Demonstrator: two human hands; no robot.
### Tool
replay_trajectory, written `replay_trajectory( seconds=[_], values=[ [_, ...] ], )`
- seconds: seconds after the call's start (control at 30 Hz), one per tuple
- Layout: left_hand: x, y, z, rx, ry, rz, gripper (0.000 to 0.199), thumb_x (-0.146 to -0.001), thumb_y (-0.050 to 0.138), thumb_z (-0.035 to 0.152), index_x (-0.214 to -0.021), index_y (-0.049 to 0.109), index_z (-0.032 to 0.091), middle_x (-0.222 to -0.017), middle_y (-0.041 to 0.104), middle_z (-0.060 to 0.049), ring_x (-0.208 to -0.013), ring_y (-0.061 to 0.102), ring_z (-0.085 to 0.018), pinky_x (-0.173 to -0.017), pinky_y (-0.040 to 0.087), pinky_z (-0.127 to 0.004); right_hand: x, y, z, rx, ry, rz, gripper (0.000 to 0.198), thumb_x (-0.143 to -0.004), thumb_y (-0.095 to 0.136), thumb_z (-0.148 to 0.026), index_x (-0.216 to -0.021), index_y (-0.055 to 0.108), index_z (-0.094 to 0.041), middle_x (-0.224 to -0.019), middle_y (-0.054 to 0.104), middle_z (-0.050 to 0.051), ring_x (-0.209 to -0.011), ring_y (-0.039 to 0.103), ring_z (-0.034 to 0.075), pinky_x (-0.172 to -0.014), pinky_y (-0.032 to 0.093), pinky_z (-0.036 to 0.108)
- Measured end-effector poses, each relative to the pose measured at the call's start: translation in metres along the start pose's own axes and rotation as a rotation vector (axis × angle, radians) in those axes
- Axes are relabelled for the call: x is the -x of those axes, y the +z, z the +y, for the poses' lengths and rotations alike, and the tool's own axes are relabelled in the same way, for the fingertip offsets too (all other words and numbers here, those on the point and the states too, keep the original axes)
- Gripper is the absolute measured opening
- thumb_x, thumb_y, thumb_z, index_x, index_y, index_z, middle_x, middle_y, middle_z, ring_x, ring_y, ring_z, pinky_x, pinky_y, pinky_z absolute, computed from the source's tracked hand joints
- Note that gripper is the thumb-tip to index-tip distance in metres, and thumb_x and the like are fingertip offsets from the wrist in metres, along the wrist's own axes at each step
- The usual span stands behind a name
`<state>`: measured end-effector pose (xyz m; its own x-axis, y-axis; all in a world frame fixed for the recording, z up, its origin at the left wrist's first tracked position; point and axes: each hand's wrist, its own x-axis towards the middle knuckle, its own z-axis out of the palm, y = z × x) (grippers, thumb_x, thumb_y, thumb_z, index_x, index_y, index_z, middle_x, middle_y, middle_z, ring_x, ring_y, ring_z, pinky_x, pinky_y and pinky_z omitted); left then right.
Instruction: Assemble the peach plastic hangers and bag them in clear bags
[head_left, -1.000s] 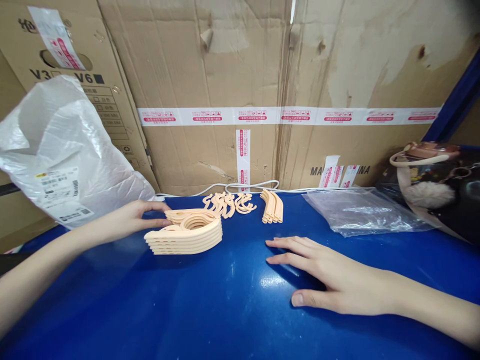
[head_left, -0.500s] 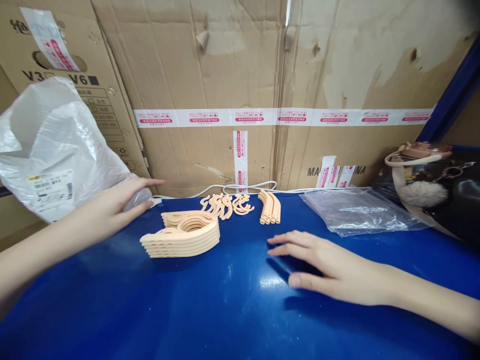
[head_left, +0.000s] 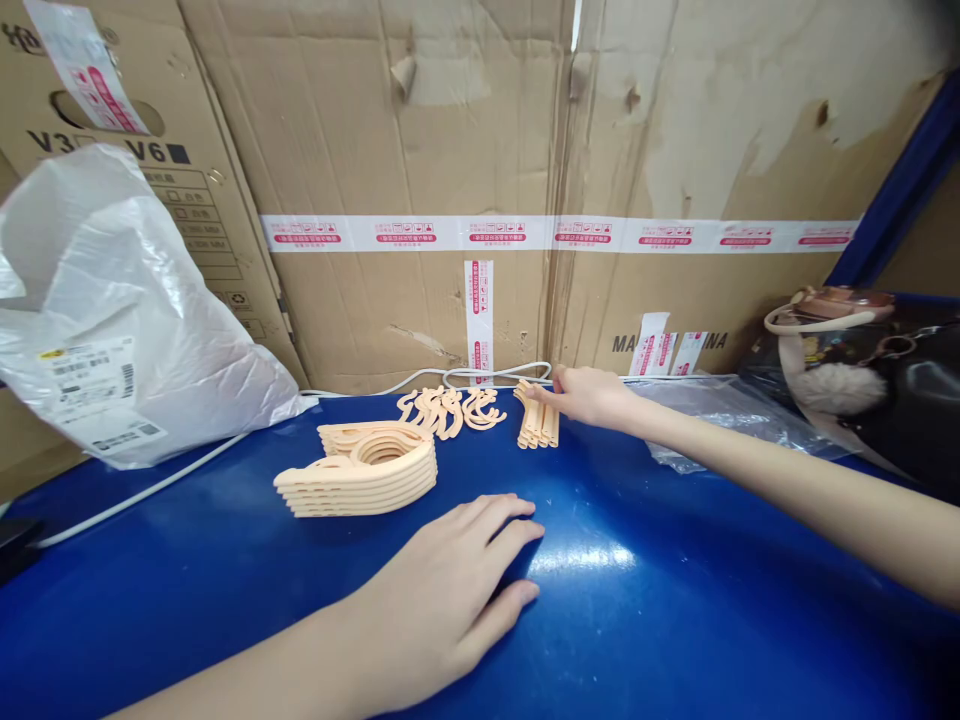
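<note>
My left hand hovers low over or rests on the blue table, fingers spread and holding nothing. Farther back, my right hand has its thumb and index finger on the far end of a small bundle of curved peach hanger arms; its other fingers are curled. Left of that bundle lies a loose pile of peach hanger hooks. A neat stack of peach plastic hanger bodies stands left of the middle, apart from both hands.
Cardboard boxes wall off the back of the blue table. A white plastic mailer bag leans at left, with a white cable below it. Under my right forearm lies a clear bag; a dark handbag stands at right.
My left hand has come from beside the mailer bag to the front middle of the table. My right hand has gone back to the curved hanger arms and taken hold there.
</note>
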<state>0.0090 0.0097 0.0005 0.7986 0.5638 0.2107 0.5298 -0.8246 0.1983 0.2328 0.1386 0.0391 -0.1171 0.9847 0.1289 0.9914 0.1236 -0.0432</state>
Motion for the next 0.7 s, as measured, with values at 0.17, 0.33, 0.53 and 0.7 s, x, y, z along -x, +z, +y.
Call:
replay_trajectory(
  seconds=[0.17, 0.33, 0.53, 0.7],
  values=[
    [0.003, 0.002, -0.003, 0.077, -0.036, -0.015, 0.033, -0.098, 0.041, 0.031, -0.130, 0.048, 0.023, -0.138, 0.049, -0.006, -0.126, 0.046, -0.023, -0.106, 0.041, -0.044, -0.012, 0.002, -0.014, -0.023, 0.058, -0.075, 0.066, -0.086, 0.038, -0.070, -0.096, 0.065, -0.011, -0.087, 0.071, 0.016, -0.091, 0.067, 0.031, -0.076, 0.048, 0.040],
    [0.004, 0.002, -0.003, 0.109, -0.048, -0.011, 0.033, -0.098, 0.042, 0.029, -0.130, 0.048, 0.024, -0.139, 0.048, -0.005, -0.126, 0.046, -0.023, -0.106, 0.040, -0.044, -0.022, 0.007, -0.009, -0.084, 0.053, -0.108, 0.031, -0.093, 0.054, -0.039, -0.112, 0.059, -0.015, -0.110, 0.063, 0.007, -0.092, 0.063, 0.019, -0.081, 0.052, 0.040],
    [0.004, 0.003, -0.004, 0.123, -0.046, -0.012, 0.033, -0.097, 0.043, 0.029, -0.129, 0.048, 0.024, -0.138, 0.049, -0.005, -0.126, 0.046, -0.022, -0.105, 0.041, -0.042, -0.024, 0.011, 0.011, -0.160, 0.087, -0.010, 0.032, -0.093, 0.056, -0.034, -0.119, 0.056, -0.016, -0.117, 0.060, 0.008, -0.097, 0.062, 0.020, -0.081, 0.053, 0.041],
    [0.004, 0.002, -0.004, 0.125, -0.045, -0.007, 0.033, -0.097, 0.043, 0.030, -0.129, 0.048, 0.024, -0.138, 0.049, -0.005, -0.125, 0.047, -0.023, -0.104, 0.041, -0.042, -0.022, 0.019, 0.024, -0.197, 0.114, 0.014, 0.031, -0.093, 0.056, -0.033, -0.119, 0.056, -0.016, -0.116, 0.060, 0.008, -0.096, 0.062, 0.020, -0.081, 0.053, 0.041]
  ],
)
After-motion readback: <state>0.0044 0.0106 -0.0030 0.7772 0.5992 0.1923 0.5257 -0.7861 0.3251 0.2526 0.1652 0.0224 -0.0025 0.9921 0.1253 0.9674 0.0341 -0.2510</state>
